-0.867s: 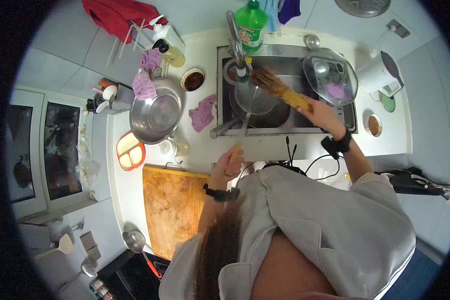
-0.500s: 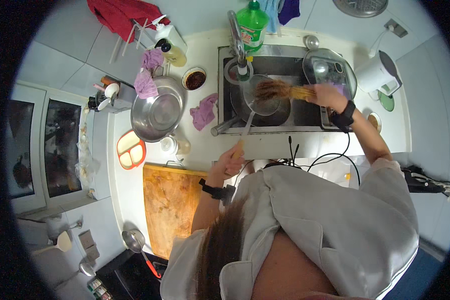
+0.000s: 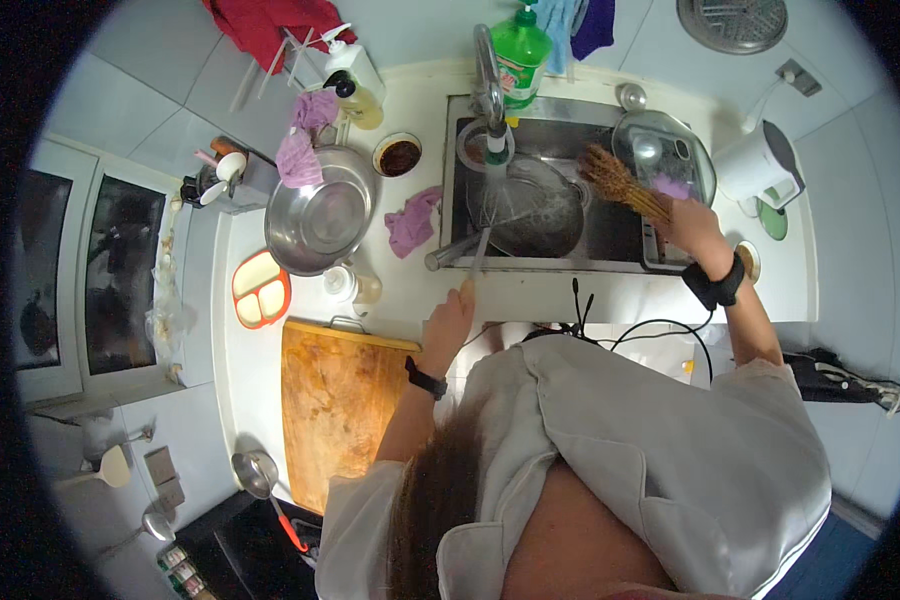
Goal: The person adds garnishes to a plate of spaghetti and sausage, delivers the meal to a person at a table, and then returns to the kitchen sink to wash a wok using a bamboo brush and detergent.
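Observation:
My left hand (image 3: 446, 328) is closed round the pale handle of a long-handled mesh strainer (image 3: 482, 240). The strainer's head lies under the tap (image 3: 489, 85), where water runs over it, and looks blurred. Below it a dark pan (image 3: 542, 225) sits in the sink (image 3: 600, 262), its handle reaching over the sink's left front edge. In my right hand (image 3: 696, 235) is a bundled straw brush (image 3: 625, 184), gripped at its lower end. Its brown bristles point up and left over the right part of the sink, apart from the strainer.
A glass lid (image 3: 660, 135) leans at the sink's right end, near a white kettle (image 3: 759, 160). Left of the sink are a steel basin (image 3: 322, 215), a bowl of dark sauce (image 3: 398, 155), a purple cloth (image 3: 411, 222) and a wooden cutting board (image 3: 335, 405). Black cables (image 3: 660, 328) hang before the counter.
The straw brush has moved right, away from the strainer, with my right hand. My left hand has shifted slightly left, bringing the strainer's head under the tap and tilting it.

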A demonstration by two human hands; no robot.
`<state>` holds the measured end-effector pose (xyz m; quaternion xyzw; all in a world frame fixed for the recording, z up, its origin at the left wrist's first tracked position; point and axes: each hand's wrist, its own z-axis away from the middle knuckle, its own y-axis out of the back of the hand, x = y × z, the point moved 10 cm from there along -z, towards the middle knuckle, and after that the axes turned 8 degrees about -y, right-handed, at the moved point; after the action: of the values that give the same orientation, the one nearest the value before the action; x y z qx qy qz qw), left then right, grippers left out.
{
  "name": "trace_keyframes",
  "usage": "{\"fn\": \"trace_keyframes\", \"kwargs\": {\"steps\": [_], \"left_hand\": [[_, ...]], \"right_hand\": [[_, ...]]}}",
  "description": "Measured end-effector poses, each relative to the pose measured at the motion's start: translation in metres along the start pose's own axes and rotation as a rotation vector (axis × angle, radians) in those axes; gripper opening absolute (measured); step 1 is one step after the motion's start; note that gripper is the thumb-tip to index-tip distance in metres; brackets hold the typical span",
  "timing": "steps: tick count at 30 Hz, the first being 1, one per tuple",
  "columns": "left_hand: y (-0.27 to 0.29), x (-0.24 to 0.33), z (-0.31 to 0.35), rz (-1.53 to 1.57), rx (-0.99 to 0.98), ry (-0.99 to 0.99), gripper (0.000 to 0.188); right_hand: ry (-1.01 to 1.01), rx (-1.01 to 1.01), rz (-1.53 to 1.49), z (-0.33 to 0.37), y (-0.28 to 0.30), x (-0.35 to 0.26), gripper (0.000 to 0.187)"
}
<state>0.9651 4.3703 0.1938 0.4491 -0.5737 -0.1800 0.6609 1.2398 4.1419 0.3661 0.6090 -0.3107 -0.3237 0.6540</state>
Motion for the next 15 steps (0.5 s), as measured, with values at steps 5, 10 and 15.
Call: {"fn": "trace_keyframes", "kwargs": {"steps": [5,10,15], "left_hand": [[0.028,0.035,-0.007,-0.316,-0.08,0.003,0.027],[0.04,0.04,-0.011,-0.212,-0.121,-0.009,0.025],[0.089,0.042,0.015,-0.091,-0.233,0.091,0.022]], "right_hand": [[0.018,-0.161,-0.159,0.008,-0.014,-0.029,0.044],[0.048,-0.146,-0.266,-0.005,-0.07,-0.024,0.045],[0.015,-0.157,-0.215,-0.018,-0.106,0.013,0.041]]}}
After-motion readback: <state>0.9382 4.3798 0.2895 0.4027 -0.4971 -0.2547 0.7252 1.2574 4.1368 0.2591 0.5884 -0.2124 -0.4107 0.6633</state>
